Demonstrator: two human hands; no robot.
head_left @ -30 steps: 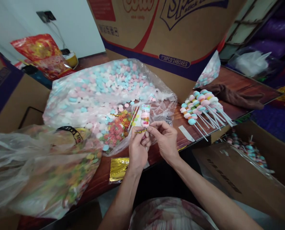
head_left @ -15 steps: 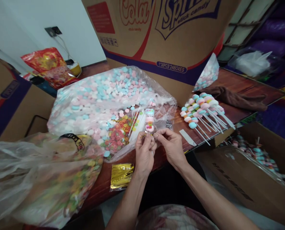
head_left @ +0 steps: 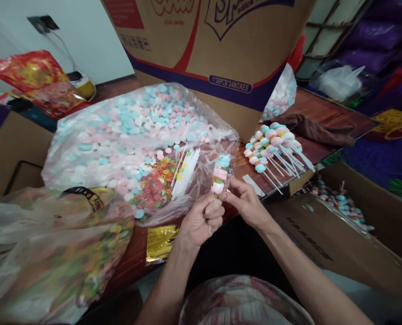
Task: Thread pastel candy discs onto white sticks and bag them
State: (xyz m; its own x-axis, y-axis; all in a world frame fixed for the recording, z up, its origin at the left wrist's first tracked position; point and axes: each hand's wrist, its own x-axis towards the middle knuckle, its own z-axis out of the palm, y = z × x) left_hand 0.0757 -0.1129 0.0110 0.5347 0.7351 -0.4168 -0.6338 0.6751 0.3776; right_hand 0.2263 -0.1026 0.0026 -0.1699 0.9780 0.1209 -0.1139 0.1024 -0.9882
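Note:
I hold a candy skewer upright between both hands, pastel and coloured pieces stacked on a white stick inside a clear wrapper. My left hand is curled round the stick's lower end. My right hand pinches the wrapper just below the candy. Behind them lies a big clear bag of pink, blue and white marshmallow discs, with red and orange gummy rings and loose white sticks at its mouth.
Finished skewers lie in a pile on the wooden table at right. A gold twist-tie pack lies by the table edge. A large printed carton stands behind. An open box of skewers sits lower right. A bag of coloured rings is at left.
Both hands have shifted slightly right and toward me with the skewer. The camera view has swung, so the table contents sit lower and more to the left.

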